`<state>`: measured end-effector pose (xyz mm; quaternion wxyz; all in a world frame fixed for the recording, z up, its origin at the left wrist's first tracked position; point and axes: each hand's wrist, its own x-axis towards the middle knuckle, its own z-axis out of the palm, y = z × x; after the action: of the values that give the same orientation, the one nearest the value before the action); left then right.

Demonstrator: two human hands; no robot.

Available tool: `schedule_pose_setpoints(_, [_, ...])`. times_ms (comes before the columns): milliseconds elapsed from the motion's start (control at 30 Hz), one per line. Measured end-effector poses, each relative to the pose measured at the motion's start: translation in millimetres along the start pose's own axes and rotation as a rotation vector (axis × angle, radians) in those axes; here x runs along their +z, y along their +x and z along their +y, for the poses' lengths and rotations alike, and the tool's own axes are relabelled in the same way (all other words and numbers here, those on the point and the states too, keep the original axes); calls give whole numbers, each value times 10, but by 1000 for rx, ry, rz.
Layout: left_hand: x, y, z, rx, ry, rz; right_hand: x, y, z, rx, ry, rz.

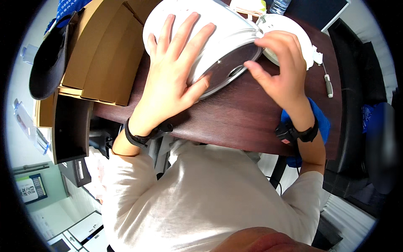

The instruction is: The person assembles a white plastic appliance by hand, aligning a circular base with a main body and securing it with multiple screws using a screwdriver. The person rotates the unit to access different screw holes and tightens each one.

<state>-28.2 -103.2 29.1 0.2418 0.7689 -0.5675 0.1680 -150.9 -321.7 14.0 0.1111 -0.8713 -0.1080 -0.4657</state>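
Closest to the lens is a sliver of the wearer's own skin [262, 241] at the bottom edge, then the pale shirt [218, 185]. Landmark here is the white round-bodied appliance [228, 23], which looks tipped on its side on the dark wood table [235, 122], with its dark disc-shaped end [222, 75] facing the wearer's right. Left hand [168, 80] lies spread over the appliance's side, fingers apart, not gripping. Right hand [287, 69] is at the disc end's right edge, thumb and fingers apart; can't tell if the fingertips actually touch the rim.

My worry: rolling. It's round and smooth, and I can't see anything propping it, so a slipping left palm or a hard push at the rim could send it toward the table edge. It could also knock the white round piece [296, 27] just right of it. Screwdriver [328, 86] further right seems safe enough.
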Motion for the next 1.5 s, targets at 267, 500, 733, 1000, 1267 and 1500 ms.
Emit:
schedule_pose_setpoints(267, [34, 163, 51, 19, 34, 0, 179, 100, -326, -65, -82, -6])
schedule_pose_setpoints(500, [53, 230, 59, 26, 29, -9, 203, 176, -412, 81, -194, -88])
schedule_pose_setpoints(733, [432, 292, -184, 159, 202, 209, 351, 107, -558, 479, -34, 15])
schedule_pose_setpoints(1000, [489, 372, -182, 187, 92, 272, 118, 163, -390, 506, 62, -48])
schedule_pose_setpoints(1267, [23, 216, -14, 101, 46, -2, 206, 39, 121, 128, -58, -66])
schedule_pose_setpoints(1500, [274, -242, -163, -83, -94, 111, 330, -70, 249, 198, 36, -30])
